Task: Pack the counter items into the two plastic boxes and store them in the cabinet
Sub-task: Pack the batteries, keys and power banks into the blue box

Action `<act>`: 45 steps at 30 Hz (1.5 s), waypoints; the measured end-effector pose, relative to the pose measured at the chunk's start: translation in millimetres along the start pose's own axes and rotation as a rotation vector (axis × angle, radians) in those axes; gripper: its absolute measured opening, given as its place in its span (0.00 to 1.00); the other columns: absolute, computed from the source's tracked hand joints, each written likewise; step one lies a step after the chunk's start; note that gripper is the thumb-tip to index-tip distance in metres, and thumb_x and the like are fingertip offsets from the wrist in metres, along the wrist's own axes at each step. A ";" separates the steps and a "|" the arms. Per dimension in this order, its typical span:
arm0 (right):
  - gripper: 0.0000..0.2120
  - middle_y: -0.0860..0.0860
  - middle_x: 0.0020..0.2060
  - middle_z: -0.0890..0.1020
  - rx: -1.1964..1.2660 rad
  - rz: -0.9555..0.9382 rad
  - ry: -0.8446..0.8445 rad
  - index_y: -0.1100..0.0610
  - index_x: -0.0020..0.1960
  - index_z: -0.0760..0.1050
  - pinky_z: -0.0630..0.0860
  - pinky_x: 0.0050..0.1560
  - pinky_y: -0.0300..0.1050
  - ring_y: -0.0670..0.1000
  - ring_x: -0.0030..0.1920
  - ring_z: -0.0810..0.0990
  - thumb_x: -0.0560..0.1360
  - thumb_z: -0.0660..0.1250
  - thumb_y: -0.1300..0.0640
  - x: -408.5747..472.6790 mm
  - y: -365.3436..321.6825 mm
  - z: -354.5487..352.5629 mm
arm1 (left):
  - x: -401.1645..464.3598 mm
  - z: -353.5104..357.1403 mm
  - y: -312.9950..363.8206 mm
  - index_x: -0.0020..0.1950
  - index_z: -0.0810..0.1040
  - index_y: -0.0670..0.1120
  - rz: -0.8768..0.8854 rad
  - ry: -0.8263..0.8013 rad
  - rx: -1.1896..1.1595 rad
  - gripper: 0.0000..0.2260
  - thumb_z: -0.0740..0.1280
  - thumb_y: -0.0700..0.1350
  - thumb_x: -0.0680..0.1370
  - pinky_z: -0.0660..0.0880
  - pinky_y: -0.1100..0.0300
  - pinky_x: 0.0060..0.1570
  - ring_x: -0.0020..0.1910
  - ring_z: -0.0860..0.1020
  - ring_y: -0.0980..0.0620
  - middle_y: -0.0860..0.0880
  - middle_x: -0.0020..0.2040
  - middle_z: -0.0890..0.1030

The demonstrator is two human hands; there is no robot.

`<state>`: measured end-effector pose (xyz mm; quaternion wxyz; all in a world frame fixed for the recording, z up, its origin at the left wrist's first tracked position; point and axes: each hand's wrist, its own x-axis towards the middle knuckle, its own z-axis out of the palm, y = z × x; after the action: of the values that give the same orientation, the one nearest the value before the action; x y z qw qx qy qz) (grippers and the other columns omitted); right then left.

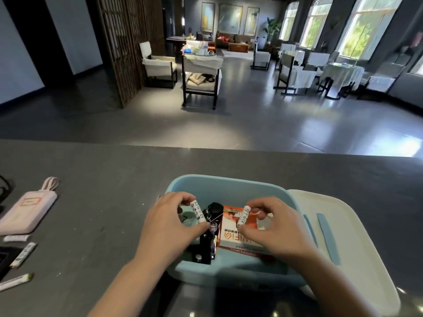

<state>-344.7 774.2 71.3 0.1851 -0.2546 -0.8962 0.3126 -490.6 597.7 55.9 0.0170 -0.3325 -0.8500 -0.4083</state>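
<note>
A light blue plastic box (229, 183) sits on the dark counter (91, 225) in front of me. Both my hands are over it. My left hand (169, 223) pinches a white battery (197, 211) above the box's left side. My right hand (270, 227) pinches a second white battery (243, 215) above an orange-red card (231, 234) lying in the box. Black keys and a dark fob (211, 227) lie in the middle of the box. A thin wire seems to run between the two batteries.
The box's white lid (343, 236) with blue strips lies right of the box. At the left counter edge lie a pink power bank (25, 213) with a strap and several thin white sachets (24, 253). Chairs and tables stand beyond the counter.
</note>
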 end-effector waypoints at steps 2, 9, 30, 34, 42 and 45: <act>0.17 0.37 0.44 0.78 -0.003 -0.024 -0.070 0.39 0.46 0.74 0.70 0.44 0.26 0.33 0.47 0.75 0.61 0.76 0.44 13.6 -2.4 4.7 | 14.9 -3.3 -4.9 0.49 0.75 0.58 0.005 -0.040 0.123 0.21 0.77 0.57 0.60 0.68 0.58 0.49 0.45 0.73 0.58 0.61 0.47 0.75; 0.21 0.39 0.46 0.78 -0.093 -0.070 -0.208 0.44 0.52 0.76 0.75 0.47 0.39 0.40 0.45 0.75 0.61 0.74 0.44 64.6 -23.2 47.8 | 58.4 3.3 -16.8 0.54 0.76 0.54 0.235 -0.365 0.833 0.18 0.69 0.58 0.67 0.54 0.54 0.46 0.57 0.71 0.51 0.55 0.52 0.76; 0.20 0.49 0.52 0.76 -0.338 -0.188 -0.396 0.53 0.56 0.76 0.77 0.52 0.49 0.52 0.54 0.77 0.68 0.71 0.44 92.4 -41.3 116.8 | -7.2 -30.0 -45.1 0.45 0.77 0.58 -0.163 0.319 0.042 0.10 0.71 0.42 0.73 0.68 0.52 0.50 0.40 0.76 0.63 0.60 0.41 0.79; 0.26 0.47 0.58 0.77 -0.317 -0.155 -0.404 0.50 0.63 0.73 0.76 0.55 0.48 0.51 0.59 0.76 0.69 0.71 0.42 92.5 -40.9 126.0 | -13.8 -41.1 -47.3 0.45 0.78 0.57 -0.202 0.339 0.037 0.10 0.71 0.41 0.72 0.67 0.54 0.50 0.40 0.76 0.62 0.60 0.41 0.79; 0.31 0.42 0.59 0.78 -0.312 -0.125 -0.358 0.46 0.66 0.71 0.74 0.55 0.44 0.47 0.59 0.77 0.66 0.74 0.42 87.1 -38.1 109.7 | -18.2 -39.4 -45.1 0.45 0.77 0.57 -0.226 0.342 -0.018 0.09 0.70 0.42 0.72 0.67 0.54 0.51 0.41 0.76 0.61 0.60 0.42 0.79; 0.29 0.42 0.58 0.78 -0.303 -0.129 -0.337 0.46 0.66 0.71 0.74 0.54 0.44 0.47 0.57 0.77 0.67 0.74 0.43 81.6 -40.3 100.0 | -21.7 -43.7 -47.6 0.46 0.77 0.57 -0.243 0.312 0.012 0.09 0.70 0.43 0.72 0.68 0.54 0.51 0.42 0.76 0.59 0.59 0.42 0.79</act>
<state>-473.0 747.1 38.1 0.0123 -0.1658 -0.9656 0.2000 -511.8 533.8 46.0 0.1010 -0.1600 -0.8733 -0.4490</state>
